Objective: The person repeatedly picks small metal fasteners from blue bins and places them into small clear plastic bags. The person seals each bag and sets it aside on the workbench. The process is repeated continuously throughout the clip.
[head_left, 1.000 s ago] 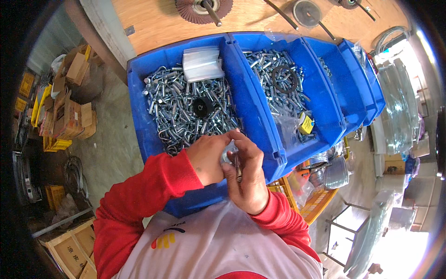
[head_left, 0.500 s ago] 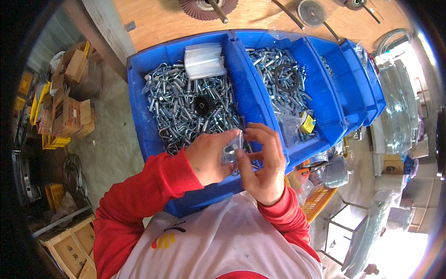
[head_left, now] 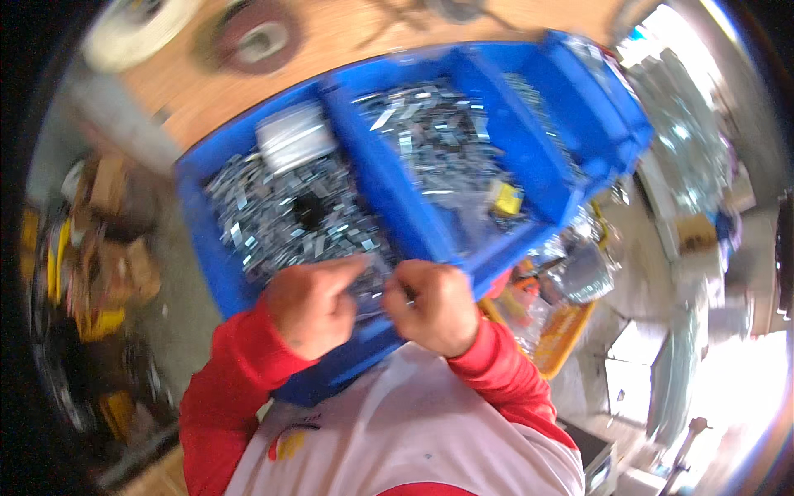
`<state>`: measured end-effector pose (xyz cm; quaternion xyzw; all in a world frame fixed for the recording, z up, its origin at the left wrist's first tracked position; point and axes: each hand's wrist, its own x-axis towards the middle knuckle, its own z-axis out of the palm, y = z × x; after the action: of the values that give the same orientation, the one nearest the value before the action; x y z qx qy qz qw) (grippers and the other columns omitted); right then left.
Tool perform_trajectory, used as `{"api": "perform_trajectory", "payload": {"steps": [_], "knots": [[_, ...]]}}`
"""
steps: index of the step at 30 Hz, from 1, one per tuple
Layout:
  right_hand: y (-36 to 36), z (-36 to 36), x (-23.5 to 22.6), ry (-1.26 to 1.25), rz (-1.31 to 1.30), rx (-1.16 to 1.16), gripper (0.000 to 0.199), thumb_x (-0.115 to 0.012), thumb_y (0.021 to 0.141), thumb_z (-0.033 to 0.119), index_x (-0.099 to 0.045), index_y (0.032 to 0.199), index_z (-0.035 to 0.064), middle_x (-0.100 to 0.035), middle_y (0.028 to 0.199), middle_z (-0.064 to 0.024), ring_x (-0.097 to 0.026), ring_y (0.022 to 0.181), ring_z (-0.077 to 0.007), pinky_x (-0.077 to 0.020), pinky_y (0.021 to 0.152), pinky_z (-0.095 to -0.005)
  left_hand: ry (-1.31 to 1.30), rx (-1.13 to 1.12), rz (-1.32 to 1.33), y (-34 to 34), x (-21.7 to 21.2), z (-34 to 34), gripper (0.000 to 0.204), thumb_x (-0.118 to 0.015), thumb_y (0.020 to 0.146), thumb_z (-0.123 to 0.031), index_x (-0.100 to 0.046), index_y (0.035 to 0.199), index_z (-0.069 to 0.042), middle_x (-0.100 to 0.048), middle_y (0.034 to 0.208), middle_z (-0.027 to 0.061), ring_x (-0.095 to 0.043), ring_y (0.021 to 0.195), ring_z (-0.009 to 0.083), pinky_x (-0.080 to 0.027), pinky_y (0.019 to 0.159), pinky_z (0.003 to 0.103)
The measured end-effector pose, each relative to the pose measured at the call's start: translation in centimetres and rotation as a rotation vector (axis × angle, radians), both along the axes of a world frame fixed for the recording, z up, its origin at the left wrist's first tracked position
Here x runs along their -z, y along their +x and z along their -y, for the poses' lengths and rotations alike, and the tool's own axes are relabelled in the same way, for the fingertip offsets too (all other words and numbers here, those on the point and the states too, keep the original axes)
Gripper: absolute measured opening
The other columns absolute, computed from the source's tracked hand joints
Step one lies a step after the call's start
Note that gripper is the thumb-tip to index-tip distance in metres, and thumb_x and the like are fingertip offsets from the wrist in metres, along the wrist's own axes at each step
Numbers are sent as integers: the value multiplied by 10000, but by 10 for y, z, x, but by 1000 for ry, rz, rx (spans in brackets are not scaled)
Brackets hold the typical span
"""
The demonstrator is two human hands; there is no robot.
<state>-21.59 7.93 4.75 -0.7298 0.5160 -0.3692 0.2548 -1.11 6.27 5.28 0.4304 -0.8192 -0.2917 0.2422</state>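
Motion blurs the whole view. My left hand [head_left: 313,304] and my right hand [head_left: 434,306] are held close together, fingers curled, over the near edge of the left blue bin [head_left: 207,273]. Between them shows a small clear plastic bag [head_left: 372,285], pinched from both sides; its contents are too smeared to make out. Beneath and beyond my hands the bin is full of shiny bent metal bolts [head_left: 265,219]. A black round piece [head_left: 308,213] lies among the bolts, and a stack of clear plastic bags [head_left: 296,139] rests at the bin's back.
More blue bins run to the right; the adjoining one holds metal fasteners [head_left: 438,136] and a small yellow box [head_left: 506,198]. Behind stands a wooden board [head_left: 331,37] with an abrasive disc [head_left: 258,37]. A yellow crate [head_left: 562,339] is at right, cardboard boxes [head_left: 112,273] at left.
The view has swung, so the bins sit further left and tilted. My right hand's fingers, spread beside the bag before, are now curled in, and the hands have moved slightly apart.
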Motion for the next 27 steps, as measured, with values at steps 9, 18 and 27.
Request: {"api": "perform_trajectory", "payload": {"steps": [9, 18, 27], "knots": [[-199, 40, -6, -218, 226, 566, 215, -662, 941, 108, -697, 784, -35, -672, 695, -52, -598, 647, -90, -458, 580, -279, 4, 24, 157, -23, -6, 19, 467, -539, 736, 27, -663, 1179, 111, -620, 1276, 384, -659, 1136, 494, -543, 989, 442], [-402, 218, 112, 218, -701, 203, 789, -786, 794, 515, -545, 1467, 180, -590, 1409, -232, -569, 1296, -416, -467, 1055, -570, 471, -228, 372, -48, 13, 21, 509, -578, 711, -1, -704, 1202, 52, -689, 1271, 276, -756, 955, 304, -582, 789, 335], [-379, 279, 131, 241, -812, 94, 793, -792, 813, 506, -473, 1509, 295, -525, 1463, -208, -457, 1389, -465, -435, 1082, -623, 340, -204, 303, -74, 46, 38, 364, -546, 698, -6, -739, 1005, 31, -719, 904, 261, -724, 815, 397, -557, 733, 398]]}}
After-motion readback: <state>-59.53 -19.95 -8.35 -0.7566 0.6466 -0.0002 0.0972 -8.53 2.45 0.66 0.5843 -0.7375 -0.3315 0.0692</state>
